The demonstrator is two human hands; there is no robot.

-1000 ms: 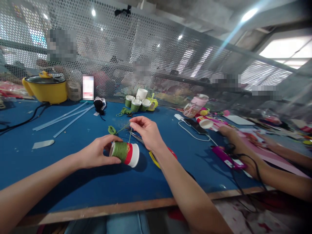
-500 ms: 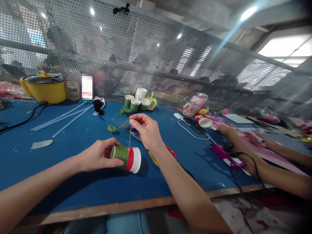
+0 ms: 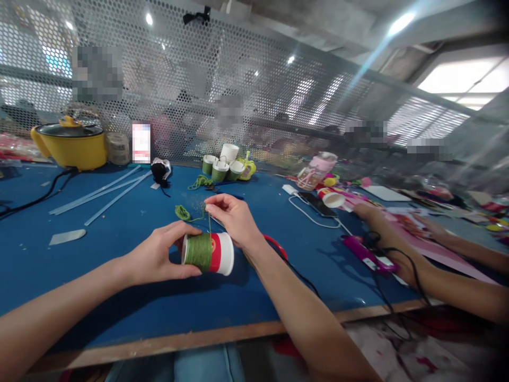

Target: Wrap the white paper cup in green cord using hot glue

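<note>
blue table (image 3: 119, 313) under it all | left hand (image 3: 165, 252), fingers wrapped round a paper cup (image 3: 217, 252) tipped sideways, 7-ish o'clock in view | right hand (image 3: 236, 220) at the cup's 1 o'clock, fingertips pinching green yarn (image 3: 210, 225) | imo keep it taut, lay each turn snug

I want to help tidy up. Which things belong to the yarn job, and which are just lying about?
Belong to it:
paper cup, in the left hand
green yarn, pinched by the right hand
green-wrapped cups, probably

Seemingly just lying about:
yellow pot
black phone
pink bottle
purple power strip
</note>
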